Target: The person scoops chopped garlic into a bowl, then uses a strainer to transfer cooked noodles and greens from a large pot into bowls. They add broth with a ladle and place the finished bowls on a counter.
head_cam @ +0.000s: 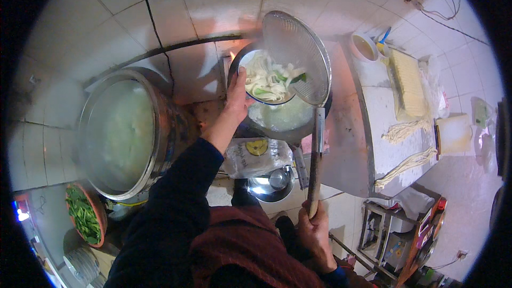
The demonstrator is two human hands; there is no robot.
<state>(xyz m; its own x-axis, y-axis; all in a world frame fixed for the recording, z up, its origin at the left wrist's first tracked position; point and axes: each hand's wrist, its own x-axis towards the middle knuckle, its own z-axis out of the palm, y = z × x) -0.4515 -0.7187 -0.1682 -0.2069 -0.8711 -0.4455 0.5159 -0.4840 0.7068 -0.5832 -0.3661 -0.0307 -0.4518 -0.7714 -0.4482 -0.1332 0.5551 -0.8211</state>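
My left hand (pixel 239 98) grips the rim of a bowl (pixel 273 103) that holds wide noodles (pixel 266 82) and some green leaves. The bowl is over a wok (pixel 282 122) of steaming, cloudy liquid. My right hand (pixel 316 228) is closed around the long wooden handle of a wire-mesh strainer (pixel 298 55). The strainer's mesh is tilted up at the right side of the bowl, and a few noodles and a leaf lie between the two. Steam blurs part of the mesh.
A large steaming metal pot (pixel 120 136) stands left, above a basin of leafy greens (pixel 84 214). Flame shows behind the wok. At right, a counter (pixel 376 100) bears raw noodle strands (pixel 406 168), a yellowish slab (pixel 408 84) and a bowl (pixel 364 47). A metal basin (pixel 272 196) sits low in front.
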